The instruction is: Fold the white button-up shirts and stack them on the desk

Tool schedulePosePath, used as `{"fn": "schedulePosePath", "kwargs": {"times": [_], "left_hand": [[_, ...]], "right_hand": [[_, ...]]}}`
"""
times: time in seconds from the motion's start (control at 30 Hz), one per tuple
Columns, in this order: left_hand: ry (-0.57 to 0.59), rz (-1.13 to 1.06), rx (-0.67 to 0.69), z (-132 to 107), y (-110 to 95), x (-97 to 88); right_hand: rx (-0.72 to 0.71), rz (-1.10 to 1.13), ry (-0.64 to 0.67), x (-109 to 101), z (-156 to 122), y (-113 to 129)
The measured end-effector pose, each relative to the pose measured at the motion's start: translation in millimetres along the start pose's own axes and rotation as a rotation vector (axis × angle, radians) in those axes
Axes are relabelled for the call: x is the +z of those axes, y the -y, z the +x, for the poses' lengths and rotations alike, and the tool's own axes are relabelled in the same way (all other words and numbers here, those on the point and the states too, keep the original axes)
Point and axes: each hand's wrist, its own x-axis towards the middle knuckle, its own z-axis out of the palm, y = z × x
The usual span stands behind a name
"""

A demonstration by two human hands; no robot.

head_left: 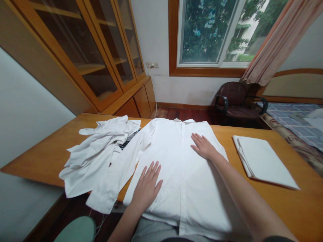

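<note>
A white button shirt [176,168] lies spread flat, front up, on the wooden table [297,205], its collar at the far side and one sleeve hanging over the near left edge. My left hand [147,186] rests flat on the shirt's lower left part, fingers stretched out and apart. My right hand [203,146] lies flat on the upper right chest of the shirt, fingers spread. Neither hand holds anything.
A crumpled heap of white clothes [98,151] lies left of the shirt. A folded white garment [264,161] sits at the right of the table. Beyond are a dark armchair [237,101], a glass-door wooden cabinet [96,57], a window and a bed [297,121].
</note>
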Motion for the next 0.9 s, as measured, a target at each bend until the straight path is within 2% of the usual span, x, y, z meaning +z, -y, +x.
{"fn": "schedulePosePath", "kwargs": {"times": [0.2,0.33,0.4,0.5,0.7,0.8,0.9], "left_hand": [[-0.020,0.005,0.001,1,-1,-1.4],[-0.023,-0.001,-0.005,0,1,0.7],[-0.014,-0.009,-0.017,4,2,2.6],[-0.003,-0.030,-0.031,21,1,5.1],[0.023,-0.079,0.042,81,-21,11.3],[0.052,-0.095,0.051,102,-30,18.7],[0.063,-0.101,0.059,109,-31,25.7]], "right_hand": [[0.129,-0.047,0.017,6,4,-40],[0.181,-0.061,-0.004,5,5,-40],[0.171,-0.057,-0.053,3,6,-29],[0.099,-0.004,-0.121,-1,5,2],[-0.141,0.125,-0.107,2,-5,71],[-0.180,0.134,-0.073,5,-11,81],[-0.137,0.104,-0.067,6,-13,72]]}}
